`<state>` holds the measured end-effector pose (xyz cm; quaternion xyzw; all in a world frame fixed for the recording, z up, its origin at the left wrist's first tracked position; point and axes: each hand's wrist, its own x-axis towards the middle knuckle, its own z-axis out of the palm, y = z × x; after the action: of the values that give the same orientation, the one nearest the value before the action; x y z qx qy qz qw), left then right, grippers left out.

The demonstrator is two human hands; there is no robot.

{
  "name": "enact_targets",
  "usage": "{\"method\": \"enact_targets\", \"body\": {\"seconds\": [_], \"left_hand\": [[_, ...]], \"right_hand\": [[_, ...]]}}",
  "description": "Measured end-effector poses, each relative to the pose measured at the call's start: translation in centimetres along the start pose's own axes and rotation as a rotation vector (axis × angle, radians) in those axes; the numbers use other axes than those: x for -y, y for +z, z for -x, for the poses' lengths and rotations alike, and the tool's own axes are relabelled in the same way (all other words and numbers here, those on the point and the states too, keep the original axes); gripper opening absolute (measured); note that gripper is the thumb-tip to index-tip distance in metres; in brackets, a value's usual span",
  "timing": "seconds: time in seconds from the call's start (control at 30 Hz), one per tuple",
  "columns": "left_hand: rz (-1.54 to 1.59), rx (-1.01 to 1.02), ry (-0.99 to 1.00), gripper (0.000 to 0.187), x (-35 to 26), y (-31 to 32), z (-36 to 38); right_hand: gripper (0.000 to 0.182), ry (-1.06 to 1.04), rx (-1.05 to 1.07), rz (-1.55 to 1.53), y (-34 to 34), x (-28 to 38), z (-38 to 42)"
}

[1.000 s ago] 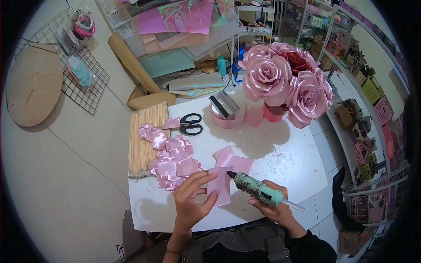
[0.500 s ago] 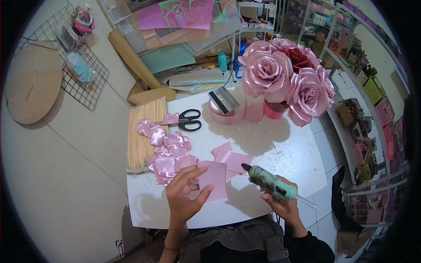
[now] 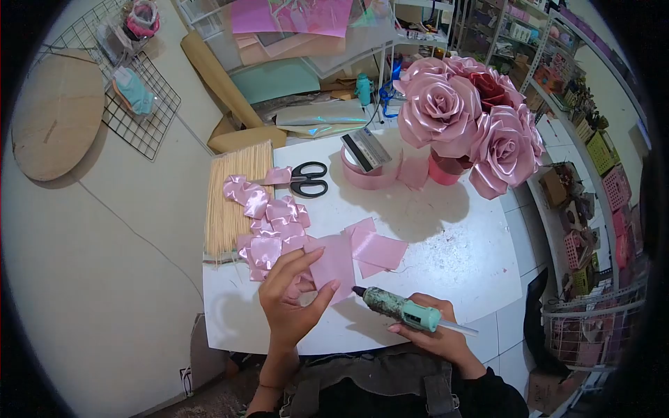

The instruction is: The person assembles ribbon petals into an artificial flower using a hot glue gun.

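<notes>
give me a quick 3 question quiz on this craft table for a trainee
1. True or false: the right hand holds the glue gun.
2. What does the left hand pinch? A) scissors B) pink ribbon square C) a skewer
3. Fill in: the scissors lie beside the bundle of wooden ____.

Key: 1 true. 2 B, the pink ribbon square. 3 sticks.

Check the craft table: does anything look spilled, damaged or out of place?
Nothing looks spilled or broken. The one oddity: the glue gun in the right hand is crusted with dark residue along its barrel. The left hand pinches a ribbon square lifted off the table.
</notes>
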<state>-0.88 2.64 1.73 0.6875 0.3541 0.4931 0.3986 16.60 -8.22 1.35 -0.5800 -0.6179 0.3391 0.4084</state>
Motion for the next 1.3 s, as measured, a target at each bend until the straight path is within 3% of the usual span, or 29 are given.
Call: {"method": "enact_targets", "body": {"seconds": [0.1, 0.17, 0.23, 0.3, 0.37, 0.5, 0.57, 0.63, 0.67, 0.77, 0.83, 0.87, 0.93, 1.07, 1.3], "left_hand": [[0.018, -0.018, -0.029, 0.042, -0.1, -0.2, 0.0], [0.071, -0.014, -0.072, 0.045, -0.1, -0.4, 0.0], [0.13, -0.013, -0.116, 0.048, 0.1, -0.3, -0.1], [0.272, 0.005, -0.143, 0.051, 0.3, -0.2, -0.2], [0.329, 0.017, -0.157, 0.049, 0.2, 0.0, -0.3], [0.473, 0.114, -0.188, 0.05, 0.3, 0.1, -0.2], [0.5, 0.145, -0.192, 0.05, 0.1, 0.3, -0.1], [0.524, 0.187, -0.196, 0.05, -0.3, 0.3, -0.1], [0.52, 0.223, -0.202, 0.05, -0.5, 0.4, 0.0], [0.505, 0.292, -0.2, 0.049, -1.1, 0.9, 0.6], [0.489, 0.327, -0.179, 0.049, -1.6, 1.0, 0.9], [0.446, 0.361, -0.168, 0.048, -1.8, 1.0, 1.0], [0.358, 0.417, -0.134, 0.045, -1.6, 0.9, 1.1], [0.351, 0.475, -0.201, 0.047, -1.8, 0.8, 0.9], [0.22, 0.482, -0.118, 0.043, -1.8, 0.7, 0.9]], "right_hand": [[0.023, 0.051, -0.016, 0.02, -0.6, -0.2, 0.3], [0.025, 0.058, -0.071, 0.222, -1.5, -0.8, 0.8], [0.028, 0.101, -0.27, 0.178, -2.4, -2.0, 1.2], [0.028, 0.064, -0.444, 0.431, -3.8, -3.0, 0.9], [0.03, 0.13, -0.461, 0.665, -4.9, -4.5, 0.7], [0.049, 0.33, -0.314, 0.735, -5.5, -6.2, 0.9], [0.048, 0.323, -0.303, 0.734, -5.5, -6.2, 1.0], [0.041, 0.1, -0.321, 0.997, -5.3, -5.0, 1.3], [0.041, 0.105, -0.328, 1.001, -5.1, -4.0, 1.1], [0.023, -0.015, -0.432, -0.101, -3.1, -1.7, -0.2], [0.022, 0.131, -0.186, -0.68, -1.9, 0.0, -1.5], [0.022, 0.125, -0.2, -0.681, -1.4, -0.3, -1.8], [0.023, 0.222, 0.014, -1.149, -0.5, -1.5, -2.4], [0.021, 0.253, -0.02, -1.181, 0.2, -1.0, -2.2], [0.017, 0.182, 0.016, -0.964, 0.2, -0.6, -2.4]]}}
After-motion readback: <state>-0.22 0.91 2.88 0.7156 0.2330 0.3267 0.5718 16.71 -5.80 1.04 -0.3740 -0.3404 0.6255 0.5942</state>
